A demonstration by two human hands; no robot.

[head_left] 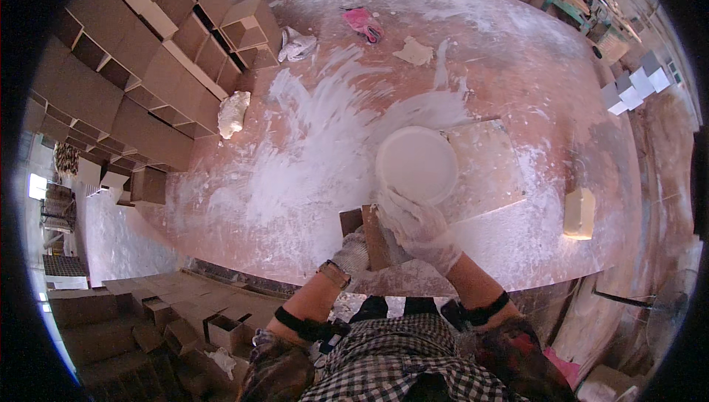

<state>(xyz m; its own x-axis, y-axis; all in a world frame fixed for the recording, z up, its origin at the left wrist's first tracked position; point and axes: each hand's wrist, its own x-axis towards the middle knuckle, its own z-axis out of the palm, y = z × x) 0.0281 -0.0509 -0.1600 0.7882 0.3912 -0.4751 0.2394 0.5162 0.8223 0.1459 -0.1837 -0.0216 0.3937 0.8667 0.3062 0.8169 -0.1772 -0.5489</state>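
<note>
At the near edge of the dusty table (295,180), a brown tile (375,236) is held upright between both gloved hands, the left hand (353,253) closed low on it, the right hand (417,228) clasped higher, just short of the white bucket (416,163).

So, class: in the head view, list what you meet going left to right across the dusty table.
Stacked brown boxes → white lump → left hand → brown piece → right hand → pale yellow block.

Gloves (417,228): white-caked cloth; brown tile (377,238): matt, rough; bowl (416,164): smooth white; table (517,69): reddish, dusty with powder smears
</note>
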